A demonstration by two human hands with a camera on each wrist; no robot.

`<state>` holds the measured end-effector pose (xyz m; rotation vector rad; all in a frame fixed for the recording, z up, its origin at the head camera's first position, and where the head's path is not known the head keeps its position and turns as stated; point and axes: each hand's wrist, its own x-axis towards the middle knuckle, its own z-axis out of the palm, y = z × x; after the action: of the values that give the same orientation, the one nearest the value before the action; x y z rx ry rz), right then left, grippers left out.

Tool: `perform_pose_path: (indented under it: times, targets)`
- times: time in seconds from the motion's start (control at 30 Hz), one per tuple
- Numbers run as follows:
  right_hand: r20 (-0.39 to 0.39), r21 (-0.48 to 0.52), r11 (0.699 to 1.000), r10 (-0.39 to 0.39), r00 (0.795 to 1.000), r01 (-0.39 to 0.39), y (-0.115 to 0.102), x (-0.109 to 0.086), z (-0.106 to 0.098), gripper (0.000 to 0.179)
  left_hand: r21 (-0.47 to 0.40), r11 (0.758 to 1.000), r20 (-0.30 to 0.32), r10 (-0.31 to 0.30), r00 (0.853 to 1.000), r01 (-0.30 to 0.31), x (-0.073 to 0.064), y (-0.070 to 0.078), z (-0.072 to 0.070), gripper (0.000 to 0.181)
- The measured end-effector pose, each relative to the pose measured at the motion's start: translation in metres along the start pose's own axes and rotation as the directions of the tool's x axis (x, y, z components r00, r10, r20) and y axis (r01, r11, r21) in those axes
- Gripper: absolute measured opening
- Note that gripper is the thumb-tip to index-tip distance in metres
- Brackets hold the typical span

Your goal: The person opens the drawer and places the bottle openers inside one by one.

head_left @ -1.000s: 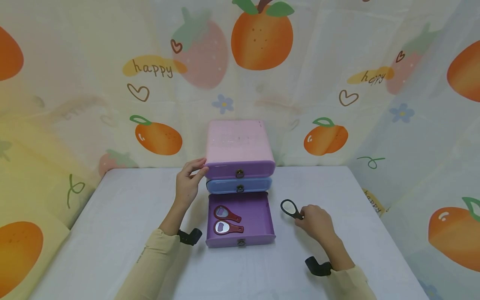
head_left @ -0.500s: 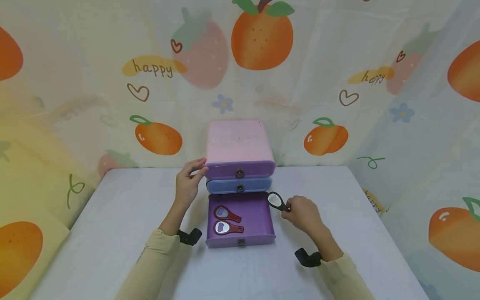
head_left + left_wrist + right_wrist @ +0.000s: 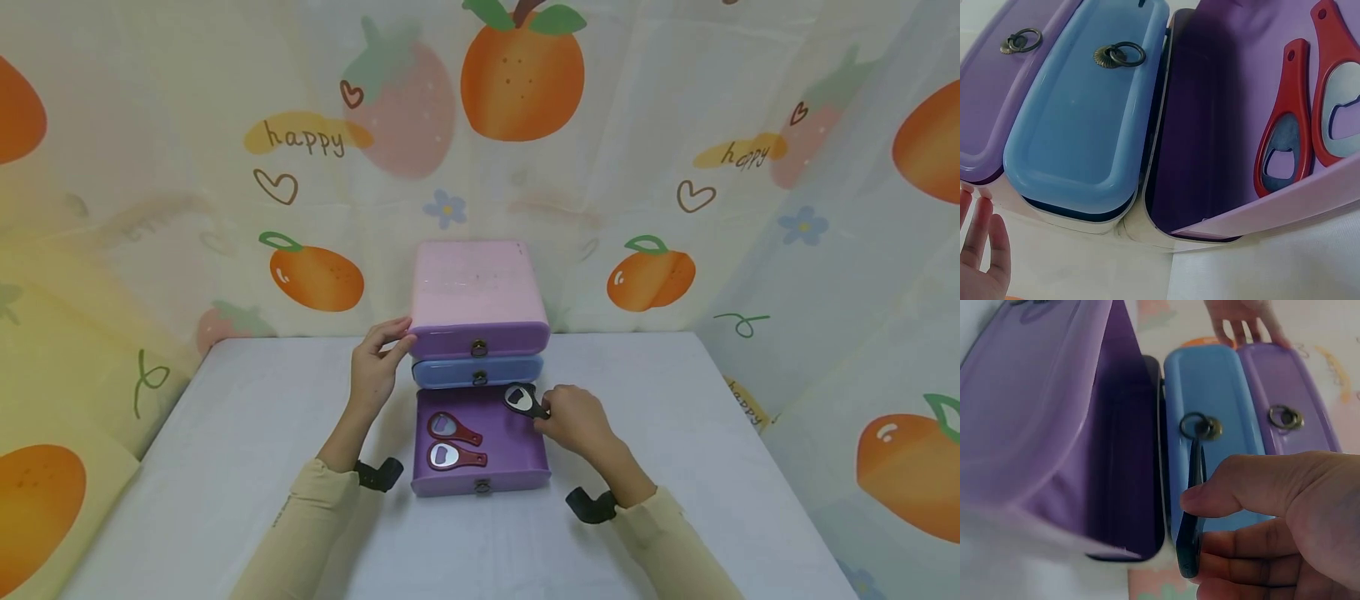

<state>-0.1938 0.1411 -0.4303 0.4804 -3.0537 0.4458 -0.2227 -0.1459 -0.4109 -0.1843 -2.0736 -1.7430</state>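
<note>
A black bottle opener (image 3: 517,398) is pinched at its handle between the thumb and fingers of my right hand (image 3: 576,419). Its metal head hangs over the back right of the pulled-out purple drawer (image 3: 450,483). Inside that drawer lie two red bottle openers, an upper one (image 3: 454,427) and a lower one (image 3: 456,455), side by side at the left. My left hand (image 3: 373,365) rests its extended fingertips against the left side of the pink-topped drawer cabinet (image 3: 477,283). In the right wrist view the black opener (image 3: 1189,550) appears edge-on.
Above the pulled-out drawer sit a closed blue drawer (image 3: 442,372) and a closed purple top drawer (image 3: 442,340), both with ring pulls. The cabinet stands on a white-covered table (image 3: 247,433), against a fruit-printed cloth (image 3: 630,100).
My right hand has moved left with the black bottle opener, from beside the drawer to over its right part. The opener's head has turned slightly. My left hand stays in place.
</note>
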Motion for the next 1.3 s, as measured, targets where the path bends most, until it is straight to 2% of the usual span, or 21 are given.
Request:
perform_pose_path:
  times: [0.3, 0.5, 0.63, 0.87, 1.1, 1.3]
  targets:
    - [0.006, -0.013, 0.999, -0.036, 0.999, 0.036, -0.017, 0.011, 0.007, 0.044, -0.004, 1.0, 0.0, -0.011, 1.0, 0.011, 0.0, 0.0, 0.0, 0.031]
    - [0.027, -0.031, 0.999, -0.025, 0.999, 0.026, -0.023, 0.017, 0.019, 0.044, -0.007, 1.0, -0.001, -0.016, 1.0, 0.016, -0.001, 0.0, 0.0, 0.03]
    - [0.034, -0.041, 0.999, -0.007, 0.999, 0.008, -0.026, 0.021, 0.027, 0.038, -0.015, 1.0, -0.004, -0.017, 1.0, 0.017, 0.0, 0.0, 0.0, 0.03]
    - [0.04, -0.078, 0.997, -0.021, 0.999, 0.024, -0.031, 0.024, 0.041, 0.023, -0.015, 1.0, -0.002, -0.022, 1.0, 0.022, 0.0, 0.001, 0.001, 0.03]
    - [0.057, -0.103, 0.995, 0.0, 0.998, 0.005, -0.039, 0.025, 0.047, 0.016, -0.012, 1.0, 0.002, -0.022, 1.0, 0.022, 0.0, 0.0, 0.0, 0.031]
    - [0.04, -0.125, 0.992, -0.008, 0.999, 0.013, -0.041, 0.027, 0.058, 0.016, -0.02, 1.0, 0.0, -0.022, 1.0, 0.022, 0.0, 0.001, 0.0, 0.031]
